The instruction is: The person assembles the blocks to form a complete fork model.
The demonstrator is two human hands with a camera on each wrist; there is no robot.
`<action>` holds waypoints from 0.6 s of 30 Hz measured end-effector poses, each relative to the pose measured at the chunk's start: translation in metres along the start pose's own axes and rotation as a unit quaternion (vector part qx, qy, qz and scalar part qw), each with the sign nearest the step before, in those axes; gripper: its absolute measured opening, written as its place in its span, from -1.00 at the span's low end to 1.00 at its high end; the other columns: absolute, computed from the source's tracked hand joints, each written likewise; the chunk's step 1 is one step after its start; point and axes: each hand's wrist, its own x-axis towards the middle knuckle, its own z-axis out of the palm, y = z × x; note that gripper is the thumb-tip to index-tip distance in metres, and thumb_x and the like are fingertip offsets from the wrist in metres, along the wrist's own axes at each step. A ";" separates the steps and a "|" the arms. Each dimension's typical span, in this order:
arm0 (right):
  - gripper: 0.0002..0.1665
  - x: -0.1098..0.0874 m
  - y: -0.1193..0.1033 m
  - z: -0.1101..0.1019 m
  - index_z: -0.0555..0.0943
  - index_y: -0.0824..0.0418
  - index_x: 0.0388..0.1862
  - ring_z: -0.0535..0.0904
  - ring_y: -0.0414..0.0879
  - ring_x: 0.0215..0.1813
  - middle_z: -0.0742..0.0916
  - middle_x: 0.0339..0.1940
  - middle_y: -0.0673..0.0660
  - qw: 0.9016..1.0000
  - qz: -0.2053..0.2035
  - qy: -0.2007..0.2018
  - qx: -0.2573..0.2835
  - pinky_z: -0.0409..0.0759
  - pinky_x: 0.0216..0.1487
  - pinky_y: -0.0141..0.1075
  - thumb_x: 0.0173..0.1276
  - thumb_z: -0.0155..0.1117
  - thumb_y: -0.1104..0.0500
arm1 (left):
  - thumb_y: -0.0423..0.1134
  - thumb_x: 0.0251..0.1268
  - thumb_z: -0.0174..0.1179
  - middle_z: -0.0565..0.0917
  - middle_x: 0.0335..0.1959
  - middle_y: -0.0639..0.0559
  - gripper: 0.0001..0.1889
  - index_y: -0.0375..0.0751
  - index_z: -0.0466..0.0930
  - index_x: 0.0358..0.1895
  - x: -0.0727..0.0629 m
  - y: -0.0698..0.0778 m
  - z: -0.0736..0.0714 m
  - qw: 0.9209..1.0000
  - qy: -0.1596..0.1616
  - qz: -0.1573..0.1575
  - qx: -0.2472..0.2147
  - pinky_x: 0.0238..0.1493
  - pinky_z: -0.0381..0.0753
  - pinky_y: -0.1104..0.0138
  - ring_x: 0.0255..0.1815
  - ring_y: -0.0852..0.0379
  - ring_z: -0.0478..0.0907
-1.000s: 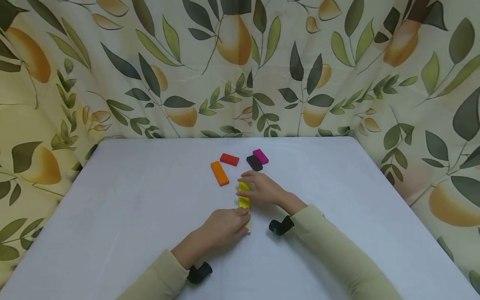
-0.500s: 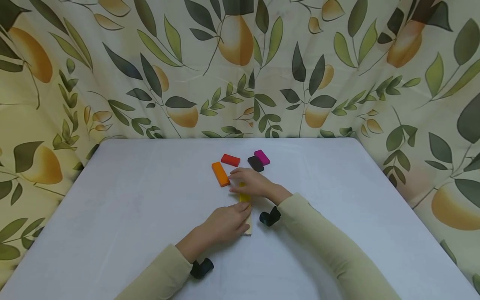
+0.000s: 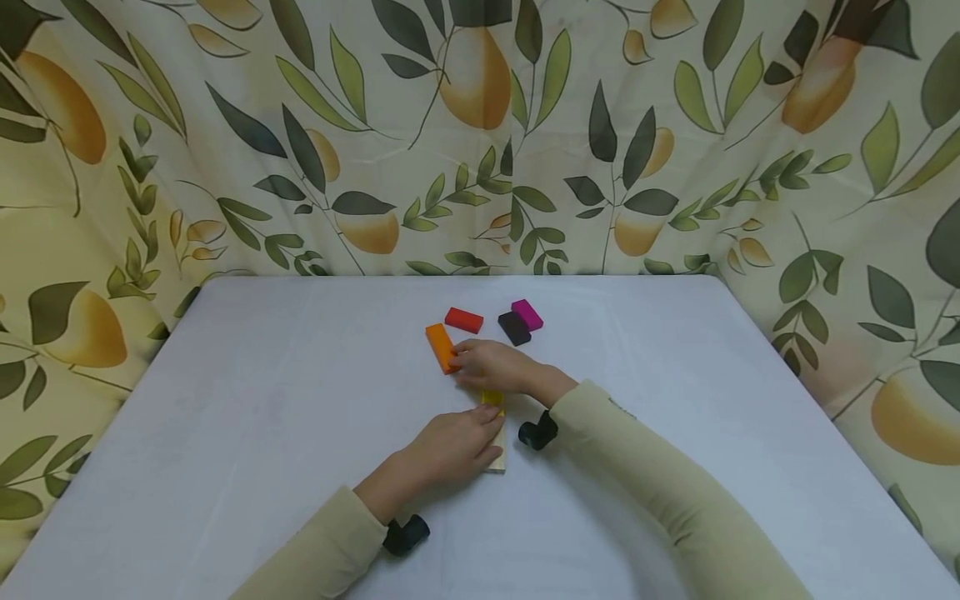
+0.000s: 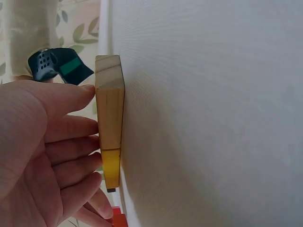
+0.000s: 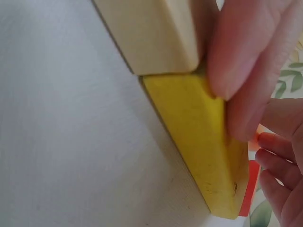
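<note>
My left hand (image 3: 450, 450) rests over a plain wooden block (image 3: 498, 457) and a yellow block (image 3: 492, 399), which lie end to end on the table. In the left wrist view its fairly straight fingers (image 4: 75, 165) touch the tops of both blocks. The right wrist view shows two left fingertips pressing where the yellow and wooden blocks meet. Ahead, my right hand (image 3: 498, 367) reaches above the far end of the yellow block. Its fingertips touch the right side of an orange block (image 3: 438, 343); its thumb is hidden in the head view.
Behind the orange block lies a red block (image 3: 463, 320). To its right a black block (image 3: 514, 328) and a magenta block (image 3: 528, 314) lie against each other. The white table (image 3: 300, 375) ends at a leaf-and-fruit patterned cloth (image 3: 300, 167).
My right hand has moved left from above the yellow block to the orange block. The left hand stays on the wooden and yellow blocks, which have not visibly moved.
</note>
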 end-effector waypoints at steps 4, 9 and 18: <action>-0.63 0.002 0.003 0.000 0.60 0.16 0.07 0.42 -0.06 0.21 0.57 0.14 0.12 1.000 0.000 0.008 -0.010 0.36 0.19 -0.22 0.27 0.24 0.15 | -0.05 0.33 0.04 0.41 0.24 -0.03 -0.52 -0.25 0.42 0.22 0.000 0.000 0.000 1.000 0.002 -0.003 0.000 0.12 0.40 0.32 0.26 0.14 0.31; -0.67 0.004 0.009 0.000 0.63 0.12 0.02 0.43 -0.12 0.20 0.58 0.13 0.06 1.000 0.015 0.022 -0.008 0.37 0.18 -0.28 0.27 0.25 0.13 | -0.05 0.34 0.04 0.40 0.26 -0.03 -0.52 -0.24 0.42 0.23 0.001 0.000 -0.001 1.000 -0.001 -0.009 -0.007 0.12 0.40 0.33 0.27 0.15 0.30; -0.69 0.010 0.011 0.006 0.70 0.15 -0.12 0.52 -0.10 0.08 0.65 0.01 0.09 0.998 0.001 0.061 -0.024 0.42 0.13 -0.30 0.22 0.30 0.03 | -0.09 0.34 0.04 0.43 0.22 -0.03 -0.56 -0.24 0.45 0.20 0.001 -0.001 0.002 1.000 0.010 -0.001 -0.005 0.09 0.43 0.32 0.24 0.14 0.34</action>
